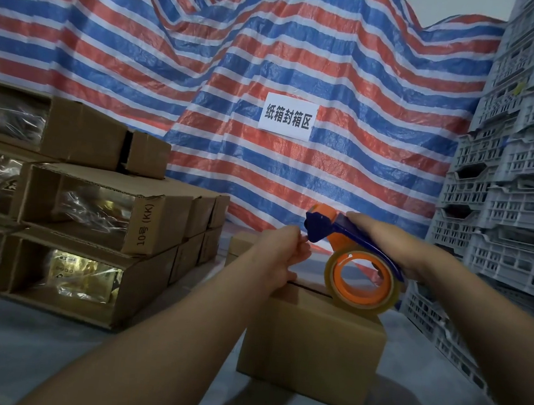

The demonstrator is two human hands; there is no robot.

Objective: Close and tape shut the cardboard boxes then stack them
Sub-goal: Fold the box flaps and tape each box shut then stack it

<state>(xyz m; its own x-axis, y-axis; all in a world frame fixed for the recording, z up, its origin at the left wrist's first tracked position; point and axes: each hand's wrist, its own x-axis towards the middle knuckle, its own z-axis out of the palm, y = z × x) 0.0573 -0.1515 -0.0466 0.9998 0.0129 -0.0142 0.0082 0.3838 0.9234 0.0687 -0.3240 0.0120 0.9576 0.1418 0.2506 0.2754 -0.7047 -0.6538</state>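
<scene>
A small cardboard box stands in front of me with its top flaps folded down and a seam showing between them. My right hand grips a blue and orange tape dispenser whose clear tape roll rests on the box top. My left hand is at the dispenser's front end, fingertips pinched at the tape end, with its heel over the box's far edge.
Stacked cardboard boxes with clear tape over their ends fill the left. Another box sits behind the hands. Grey plastic crates tower on the right. A striped tarp with a paper sign hangs behind. The floor is grey.
</scene>
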